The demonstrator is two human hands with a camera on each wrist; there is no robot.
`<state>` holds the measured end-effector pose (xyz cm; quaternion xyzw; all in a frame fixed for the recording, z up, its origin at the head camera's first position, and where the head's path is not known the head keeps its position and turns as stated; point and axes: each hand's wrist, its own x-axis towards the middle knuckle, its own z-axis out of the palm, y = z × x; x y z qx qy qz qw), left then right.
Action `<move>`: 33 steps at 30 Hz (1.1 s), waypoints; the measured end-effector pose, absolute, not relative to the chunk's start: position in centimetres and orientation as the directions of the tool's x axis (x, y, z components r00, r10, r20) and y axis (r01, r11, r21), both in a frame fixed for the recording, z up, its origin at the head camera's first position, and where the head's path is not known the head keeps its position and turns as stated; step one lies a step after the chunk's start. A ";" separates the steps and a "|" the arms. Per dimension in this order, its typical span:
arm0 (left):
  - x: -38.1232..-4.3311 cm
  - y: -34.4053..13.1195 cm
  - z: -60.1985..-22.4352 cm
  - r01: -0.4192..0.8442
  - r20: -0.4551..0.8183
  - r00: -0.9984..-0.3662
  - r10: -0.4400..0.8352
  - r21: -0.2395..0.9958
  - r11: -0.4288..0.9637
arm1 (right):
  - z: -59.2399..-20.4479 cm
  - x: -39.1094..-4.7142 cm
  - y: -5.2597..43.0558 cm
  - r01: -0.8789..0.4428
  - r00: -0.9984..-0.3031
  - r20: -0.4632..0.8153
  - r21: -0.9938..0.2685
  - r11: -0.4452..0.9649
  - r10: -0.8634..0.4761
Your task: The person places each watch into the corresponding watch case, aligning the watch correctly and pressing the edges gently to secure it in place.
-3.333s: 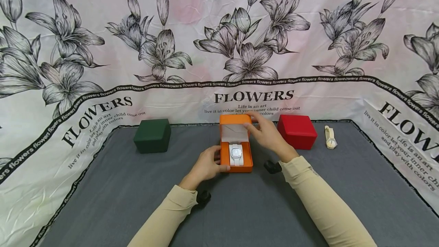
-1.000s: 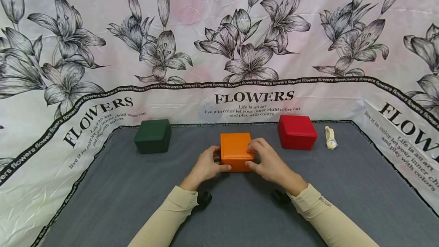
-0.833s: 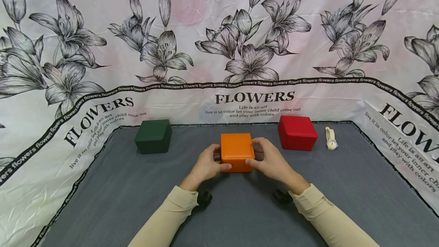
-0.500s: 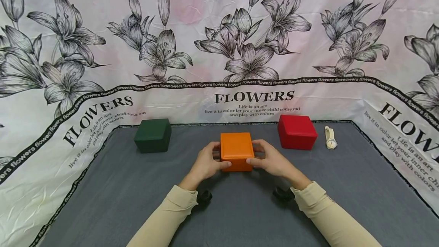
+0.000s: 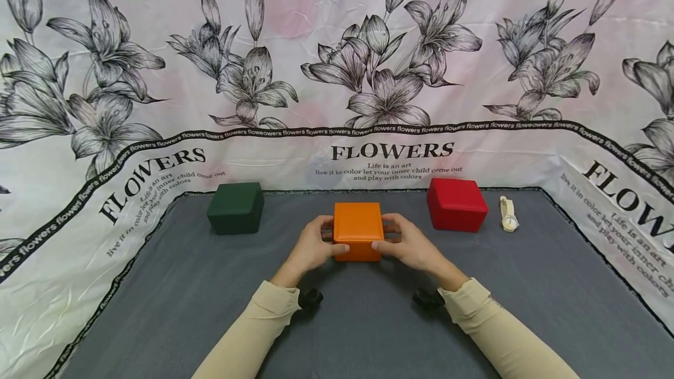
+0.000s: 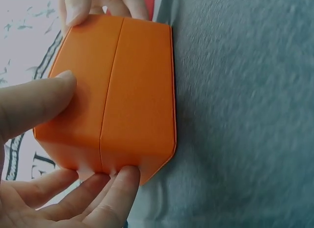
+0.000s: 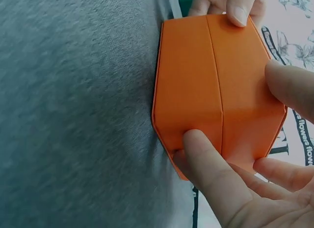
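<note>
Orange box [image 5: 358,224]: front and center on the tabletop [image 5: 337,332], between the two hands; lid down, contents hidden; smooth orange cover, top face up.
Box seam: thin line between lid part and base, running across the front and round the sides, plain in both wrist views.
Left hand [image 5: 310,244]: clamped on the box's left side; thumb on the front face, on the lid part above the seam; other fingers [image 6: 115,198] bent against the side face, tips near the seam.
Right hand [image 5: 413,244]: clamped on the right side, roughly mirroring the left; thumb on the front face, lid part; other fingers [image 7: 211,169] at the side face, one tip low, on the base part.
Green box [image 5: 236,208]: far left of the tabletop, near the back edge; dark green, well apart from both hands.
Red box [image 5: 457,204]: back right, beyond the right hand, not touched; set a bit askew.
Watch [image 5: 508,214]: lying right of the red box, near it, not touching; cream strap, round pale dial at the near end.
Sleeves [image 5: 511,332]: beige, on both forearms; black device [image 5: 310,299] at each wrist.
Backdrop [image 5: 295,157]: pale cloth behind the tabletop, black line-drawn lilies, "FLOWERS" lettering.
Tabletop cover: gray, fabric texture.
</note>
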<state>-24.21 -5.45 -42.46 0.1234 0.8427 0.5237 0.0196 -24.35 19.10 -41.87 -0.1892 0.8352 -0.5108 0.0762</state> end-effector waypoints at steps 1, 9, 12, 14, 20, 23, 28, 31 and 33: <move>-24.3 -5.6 -42.5 0.181 0.092 -0.971 0.222 0.889 0.421 | -41.9 -24.6 18.9 -0.238 -0.916 0.064 -0.881 0.409 -0.395; -25.4 -6.8 -42.7 0.127 0.069 -0.985 0.160 0.912 0.391 | -41.8 -26.1 17.2 -0.196 -0.924 0.041 -0.905 0.378 -0.380; -26.1 -7.2 -42.8 0.124 0.079 -0.987 0.138 0.926 0.356 | -41.9 -27.0 16.5 -0.177 -0.925 0.033 -0.920 0.351 -0.378; -26.5 -7.4 -42.8 0.124 0.084 -0.988 0.132 0.932 0.341 | -41.8 -27.6 16.2 -0.169 -0.926 0.033 -0.928 0.334 -0.376; -27.8 -7.7 -42.9 0.110 0.078 -0.992 0.103 0.926 0.360 | -42.2 -29.2 15.9 -0.164 -0.924 0.048 -0.947 0.278 -0.379; -28.3 -7.8 -43.0 0.107 0.076 -0.992 0.096 0.922 0.371 | -42.1 -29.6 15.7 -0.151 -0.928 0.043 -0.952 0.268 -0.371; -29.3 -8.0 -42.9 0.102 0.076 -0.993 0.086 0.924 0.368 | -41.8 -30.1 15.1 -0.119 -0.937 0.019 -0.956 0.268 -0.349; -29.7 -8.2 -42.9 0.097 0.074 -0.994 0.080 0.929 0.356 | -41.8 -30.5 14.7 -0.104 -0.941 0.004 -0.955 0.277 -0.339; -29.9 -8.3 -42.9 0.093 0.070 -0.994 0.078 0.933 0.348 | -41.9 -30.9 14.5 -0.099 -0.941 -0.002 -0.955 0.280 -0.339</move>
